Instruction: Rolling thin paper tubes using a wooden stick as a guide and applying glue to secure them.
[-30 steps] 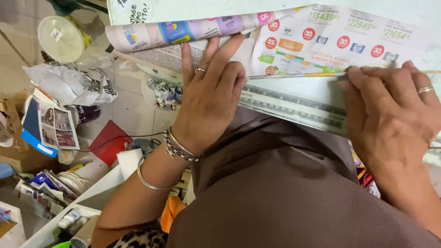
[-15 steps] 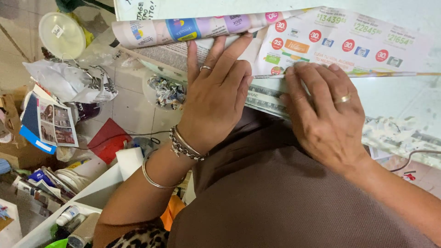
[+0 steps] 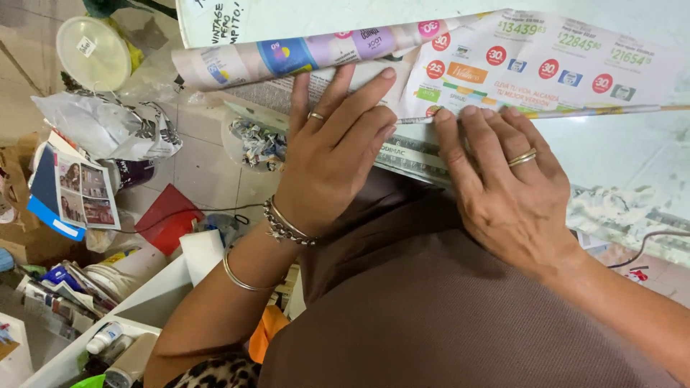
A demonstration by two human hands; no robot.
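Left hand (image 3: 334, 154) flat, fingers spread, palm pressing the printed flyer sheet (image 3: 532, 61) onto the table edge (image 3: 632, 154) — nothing pinched. Right hand (image 3: 507, 190) just beside it, fingers together, tips on a thin rolled paper stick (image 3: 560, 112) running off to the right. Rolled-up sheet end (image 3: 287, 57) lies just beyond the left fingertips. Plastic lid (image 3: 92, 52) well off to the left, on the floor.

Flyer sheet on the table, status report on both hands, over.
Left hand flat on the flyer sheet, fingers spread. Right hand beside it, fingertips on thin rolled paper stick. Rolled magazine lies just beyond. Nothing blocking.
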